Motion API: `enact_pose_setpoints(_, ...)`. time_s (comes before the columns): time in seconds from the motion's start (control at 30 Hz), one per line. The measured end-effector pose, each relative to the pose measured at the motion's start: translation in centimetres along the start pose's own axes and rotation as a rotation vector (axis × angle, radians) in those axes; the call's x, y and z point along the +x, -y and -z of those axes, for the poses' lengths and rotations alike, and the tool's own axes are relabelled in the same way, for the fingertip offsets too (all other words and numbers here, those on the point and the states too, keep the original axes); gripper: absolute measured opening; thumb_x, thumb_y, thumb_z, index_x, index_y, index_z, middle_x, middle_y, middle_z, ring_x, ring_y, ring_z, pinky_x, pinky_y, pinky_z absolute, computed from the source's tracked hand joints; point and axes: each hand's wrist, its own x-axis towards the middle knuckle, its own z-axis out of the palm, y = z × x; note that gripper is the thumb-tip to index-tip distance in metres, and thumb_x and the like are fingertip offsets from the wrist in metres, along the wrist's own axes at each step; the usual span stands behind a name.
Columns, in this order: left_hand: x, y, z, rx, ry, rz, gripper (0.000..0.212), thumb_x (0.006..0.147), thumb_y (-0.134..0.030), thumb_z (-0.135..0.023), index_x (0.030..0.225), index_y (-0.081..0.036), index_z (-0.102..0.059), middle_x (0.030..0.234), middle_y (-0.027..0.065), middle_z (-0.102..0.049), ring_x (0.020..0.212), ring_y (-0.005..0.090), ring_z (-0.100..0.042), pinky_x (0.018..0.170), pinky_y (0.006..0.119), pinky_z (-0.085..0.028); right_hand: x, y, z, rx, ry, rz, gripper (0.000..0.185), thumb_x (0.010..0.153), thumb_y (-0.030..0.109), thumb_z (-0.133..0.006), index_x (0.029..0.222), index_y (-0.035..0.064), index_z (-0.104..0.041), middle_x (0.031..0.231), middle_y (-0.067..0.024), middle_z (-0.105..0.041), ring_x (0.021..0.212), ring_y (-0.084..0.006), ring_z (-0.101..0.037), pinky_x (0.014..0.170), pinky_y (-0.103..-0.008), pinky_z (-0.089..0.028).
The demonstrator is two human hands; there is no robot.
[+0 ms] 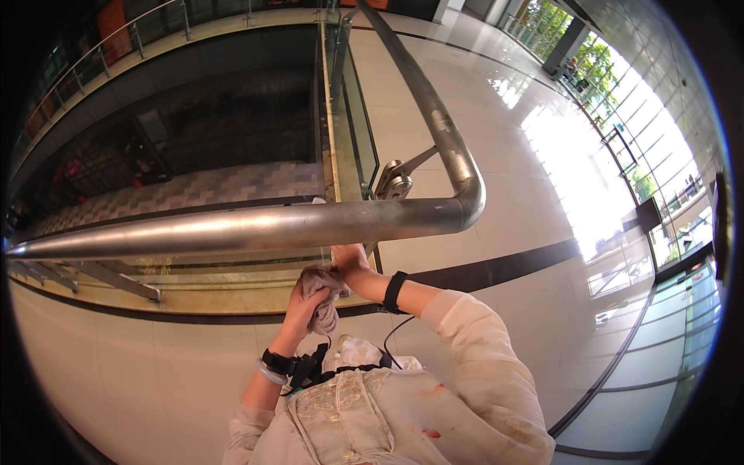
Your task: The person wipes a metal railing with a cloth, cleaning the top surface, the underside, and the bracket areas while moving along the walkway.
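My left hand [302, 303] is closed around a bunched greyish-pink cloth [319, 296], below the thick metal handrail [261, 224]. My right hand [349, 258] is beside the cloth's upper end, its fingers partly hidden beneath the rail. Whether it grips anything cannot be told. A small white bit [318, 200] shows just past the rail's far edge, too little of it to name. Under the handrail stand glass panels [356, 125] on a yellowish stone ledge [221, 300].
The handrail bends at a corner to my right, where a metal bracket [398, 183] supports it. Beyond the glass lies a lower floor [250, 180]. Shiny tiles [511, 203] surround the railing, with a dark floor strip [500, 264]. A person [565, 70] sits far off by the windows.
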Motion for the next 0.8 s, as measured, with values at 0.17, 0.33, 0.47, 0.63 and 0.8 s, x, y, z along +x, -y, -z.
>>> enact_pose_setpoints(0.17,1.1,2.6,4.8,0.024,0.094,-0.083,0.041,0.068,-0.005,-0.057,0.105,0.001,-0.040,0.093,0.0068,-0.051,0.083,0.0140,-0.050,0.073,0.024,-0.040,1.6,3.1,-1.2,0.022,0.214,0.113,0.045,0.075,0.023,-0.036,0.117,0.0069,-0.036,0.125,-0.0008,-0.028,0.116,-0.0161,-0.021,0.093,-0.0307,-0.019)
enact_pose_setpoints(0.33,1.5,2.9,5.3,0.034,0.037,0.021,0.043,0.067,-0.007,-0.059,0.105,0.001,-0.040,0.093,0.0076,-0.051,0.082,0.0146,-0.050,0.071,0.025,-0.041,3.6,4.0,-0.7,0.043,0.207,-0.092,0.045,0.073,0.022,-0.037,0.115,0.0064,-0.038,0.122,-0.0021,-0.032,0.113,-0.0153,-0.025,0.093,-0.0315,-0.020)
enact_pose_setpoints(0.47,1.2,2.3,5.8,0.058,0.046,-0.024,0.042,0.067,-0.007,-0.059,0.105,0.001,-0.040,0.093,0.0075,-0.051,0.082,0.0146,-0.050,0.071,0.025,-0.041,2.6,6.3,-3.8,-0.015,-0.046,-0.217,0.044,0.072,0.022,-0.038,0.113,0.0058,-0.040,0.116,-0.0026,-0.037,0.109,-0.0159,-0.029,0.090,-0.0314,-0.023)
enact_pose_setpoints(0.63,0.2,2.3,6.2,0.076,0.001,0.097,0.041,0.067,-0.006,-0.058,0.104,0.001,-0.041,0.094,0.0077,-0.051,0.083,0.0154,-0.050,0.071,0.026,-0.041,1.6,6.8,-5.5,-0.433,-0.135,-0.281,0.043,0.072,0.024,-0.040,0.111,0.0062,-0.042,0.106,-0.0019,-0.042,0.105,-0.0145,-0.032,0.089,-0.0258,-0.021)
enact_pose_setpoints(0.8,0.7,2.6,6.8,0.129,0.072,0.018,0.043,0.067,-0.008,-0.059,0.105,0.002,-0.040,0.095,0.0085,-0.050,0.085,0.0155,-0.050,0.073,0.026,-0.041,4.8,10.8,-8.4,-0.050,0.165,0.017,0.041,0.075,0.021,-0.039,0.113,0.0054,-0.038,0.112,-0.0045,-0.039,0.108,-0.0187,-0.031,0.093,-0.0299,-0.018)
